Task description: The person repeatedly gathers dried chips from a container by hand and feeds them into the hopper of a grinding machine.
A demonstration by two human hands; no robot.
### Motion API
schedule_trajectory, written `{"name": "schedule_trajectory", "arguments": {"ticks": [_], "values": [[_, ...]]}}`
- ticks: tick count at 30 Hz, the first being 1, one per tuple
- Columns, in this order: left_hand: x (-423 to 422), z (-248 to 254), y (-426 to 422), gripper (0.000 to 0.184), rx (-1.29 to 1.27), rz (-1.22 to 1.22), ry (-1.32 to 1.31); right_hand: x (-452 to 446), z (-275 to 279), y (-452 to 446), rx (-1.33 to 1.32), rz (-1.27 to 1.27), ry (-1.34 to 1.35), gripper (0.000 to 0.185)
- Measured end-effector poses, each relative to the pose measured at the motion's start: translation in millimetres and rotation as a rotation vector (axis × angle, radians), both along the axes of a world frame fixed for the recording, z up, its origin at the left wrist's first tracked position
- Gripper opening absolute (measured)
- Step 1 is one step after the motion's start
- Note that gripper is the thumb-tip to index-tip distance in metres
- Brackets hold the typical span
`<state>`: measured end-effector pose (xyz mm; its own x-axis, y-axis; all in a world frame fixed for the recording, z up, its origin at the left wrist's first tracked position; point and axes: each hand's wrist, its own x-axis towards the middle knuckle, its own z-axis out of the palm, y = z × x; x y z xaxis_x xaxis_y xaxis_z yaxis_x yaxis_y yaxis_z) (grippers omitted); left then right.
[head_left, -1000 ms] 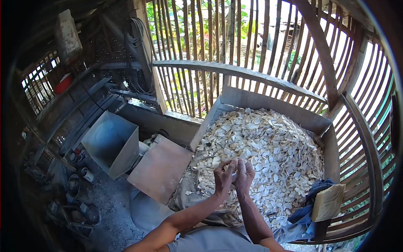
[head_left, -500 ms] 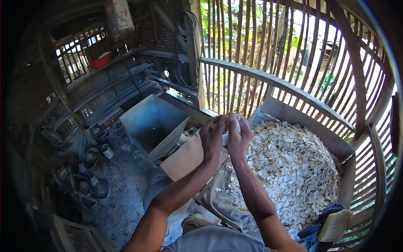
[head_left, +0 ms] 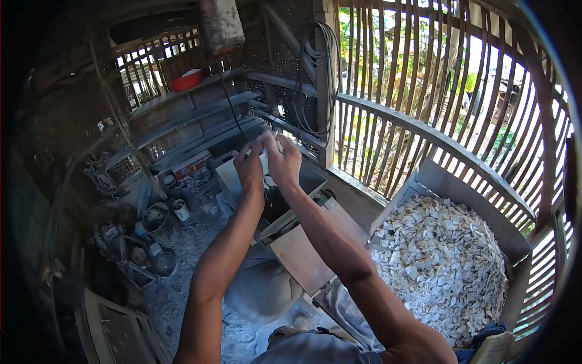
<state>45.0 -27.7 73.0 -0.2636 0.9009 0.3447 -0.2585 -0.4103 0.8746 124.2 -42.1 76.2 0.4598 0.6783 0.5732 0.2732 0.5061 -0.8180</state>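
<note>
Both arms reach forward over a square metal hopper (head_left: 310, 179). My left hand (head_left: 250, 167) and my right hand (head_left: 282, 159) are close together, with curled fingers around pale dried pieces (head_left: 267, 172). Some pieces show below and between the palms, above the hopper's dark opening. A flat board (head_left: 315, 246) lies beside the hopper, under my right forearm. At the right, a large heap of pale dried chips (head_left: 442, 261) fills a wooden bin (head_left: 479, 211).
A slatted wall (head_left: 394, 91) runs behind the bin. Buckets (head_left: 159, 219) and pots stand on the dusty floor (head_left: 200, 242) at the left. A red basin (head_left: 186, 80) rests on a ledge, and a rusty container (head_left: 221, 27) hangs above.
My hands have moved from over the chip heap, leftward and forward, to above the hopper, carrying pale pieces. The view has turned left.
</note>
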Motion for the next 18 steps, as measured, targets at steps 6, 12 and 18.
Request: {"name": "schedule_trajectory", "arguments": {"ticks": [6,12,18], "values": [[-18.4,-43.9,20.1,0.036,-0.139,0.09,0.066,-8.9,-23.4,6.1,-0.364,0.085,-0.03,0.063],[-17.0,-31.4,13.9,0.038,-0.203,0.01,0.042,-9.8,-27.1,18.9,-0.289,0.027,-0.038,0.058],[-17.2,-35.2,20.8,0.039,-0.129,-0.028,0.091,-2.5,-23.1,17.2,-0.356,0.122,0.051,0.059]]}}
